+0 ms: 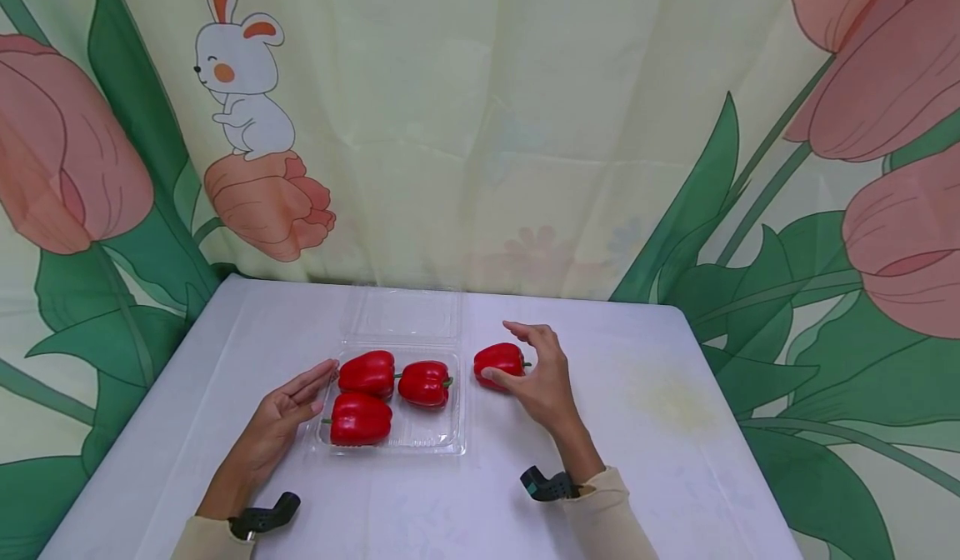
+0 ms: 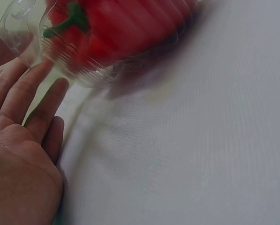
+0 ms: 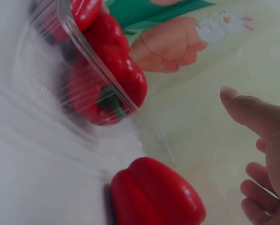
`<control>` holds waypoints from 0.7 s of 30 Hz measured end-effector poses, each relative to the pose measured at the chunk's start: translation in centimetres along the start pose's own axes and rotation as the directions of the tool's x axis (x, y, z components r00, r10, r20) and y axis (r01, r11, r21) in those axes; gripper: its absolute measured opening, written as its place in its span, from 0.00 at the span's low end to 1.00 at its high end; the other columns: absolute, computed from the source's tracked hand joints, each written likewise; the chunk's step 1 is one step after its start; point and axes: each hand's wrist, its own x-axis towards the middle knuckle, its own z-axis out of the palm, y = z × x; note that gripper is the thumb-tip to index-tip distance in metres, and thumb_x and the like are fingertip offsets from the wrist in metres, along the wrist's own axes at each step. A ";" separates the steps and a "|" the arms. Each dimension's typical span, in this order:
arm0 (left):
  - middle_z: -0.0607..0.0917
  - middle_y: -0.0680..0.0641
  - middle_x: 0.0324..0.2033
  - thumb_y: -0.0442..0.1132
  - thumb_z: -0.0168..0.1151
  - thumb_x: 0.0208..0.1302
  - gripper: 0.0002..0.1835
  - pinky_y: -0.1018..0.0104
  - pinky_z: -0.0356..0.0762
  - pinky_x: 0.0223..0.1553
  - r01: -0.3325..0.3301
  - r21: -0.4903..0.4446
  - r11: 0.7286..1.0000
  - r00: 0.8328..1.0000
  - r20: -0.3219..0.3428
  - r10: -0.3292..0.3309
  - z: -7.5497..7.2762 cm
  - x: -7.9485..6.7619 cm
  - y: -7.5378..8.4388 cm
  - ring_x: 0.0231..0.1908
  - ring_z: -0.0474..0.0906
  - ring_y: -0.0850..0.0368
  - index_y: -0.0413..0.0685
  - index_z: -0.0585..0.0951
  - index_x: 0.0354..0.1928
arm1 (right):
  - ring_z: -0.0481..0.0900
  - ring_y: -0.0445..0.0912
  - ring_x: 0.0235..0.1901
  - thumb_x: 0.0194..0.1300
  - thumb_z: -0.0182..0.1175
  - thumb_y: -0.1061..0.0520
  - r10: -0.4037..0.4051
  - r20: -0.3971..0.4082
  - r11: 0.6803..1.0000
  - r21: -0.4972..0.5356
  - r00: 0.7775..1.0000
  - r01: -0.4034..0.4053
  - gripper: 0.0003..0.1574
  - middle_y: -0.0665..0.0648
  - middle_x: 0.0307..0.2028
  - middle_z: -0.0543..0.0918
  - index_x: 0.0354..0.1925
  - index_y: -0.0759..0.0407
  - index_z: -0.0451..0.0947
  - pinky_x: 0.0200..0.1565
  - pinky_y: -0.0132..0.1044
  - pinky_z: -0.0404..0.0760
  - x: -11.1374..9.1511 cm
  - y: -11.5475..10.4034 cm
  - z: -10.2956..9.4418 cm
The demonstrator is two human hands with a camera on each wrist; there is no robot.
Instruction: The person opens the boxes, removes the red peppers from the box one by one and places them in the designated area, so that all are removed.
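A clear plastic clamshell box [image 1: 427, 443] lies with its lid [image 1: 405, 317] folded back on the table. Inside are three red bell peppers: one at the back left [image 1: 366, 374], one at the front left [image 1: 360, 420] and one on the right [image 1: 424, 384]. My left hand [image 1: 281, 418] is at the box's left side, fingers straight and their tips right at its rim. A fourth red bell pepper [image 3: 156, 194] lies on the table, right of the box. Over it my right hand [image 1: 543, 381] spreads thumb and fingers wide; the right wrist view shows a gap between hand and pepper.
A white cloth covers the table [image 1: 630, 460]. Behind it hangs a curtain [image 1: 487, 127] printed with tulips and a rabbit. Each wrist wears a small black camera, one on the left [image 1: 266, 517] and one on the right [image 1: 547, 485].
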 end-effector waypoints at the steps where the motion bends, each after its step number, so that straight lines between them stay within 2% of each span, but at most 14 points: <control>1: 0.65 0.51 0.82 0.35 0.61 0.78 0.36 0.84 0.71 0.64 -0.002 -0.002 1.000 1.000 0.002 0.002 0.0 0.0 0.0 0.69 0.69 0.84 0.45 0.60 0.83 | 0.77 0.51 0.64 0.51 0.86 0.51 -0.007 -0.004 1.000 0.000 1.000 0.007 0.48 0.52 0.62 0.79 0.69 0.40 0.78 0.55 0.58 0.89 -0.1 -0.2 0.0; 11: 0.65 0.51 0.82 0.35 0.61 0.78 0.36 0.83 0.72 0.64 -0.006 -0.013 1.000 1.000 0.002 0.006 0.0 -0.1 0.0 0.69 0.69 0.84 0.45 0.60 0.83 | 0.77 0.51 0.64 0.47 0.87 0.51 -0.073 -0.022 0.997 0.025 0.997 0.073 0.50 0.51 0.64 0.79 0.68 0.39 0.78 0.54 0.57 0.90 -1.2 -1.9 0.9; 21: 0.66 0.51 0.82 0.35 0.59 0.79 0.35 0.84 0.70 0.65 -0.028 -0.007 1.000 1.000 0.009 0.028 0.1 -0.1 -0.1 0.70 0.70 0.82 0.43 0.60 0.83 | 0.77 0.53 0.65 0.46 0.87 0.51 -0.102 0.030 0.994 0.049 0.994 0.101 0.51 0.54 0.63 0.79 0.69 0.41 0.78 0.52 0.61 0.90 -2.0 -2.7 2.3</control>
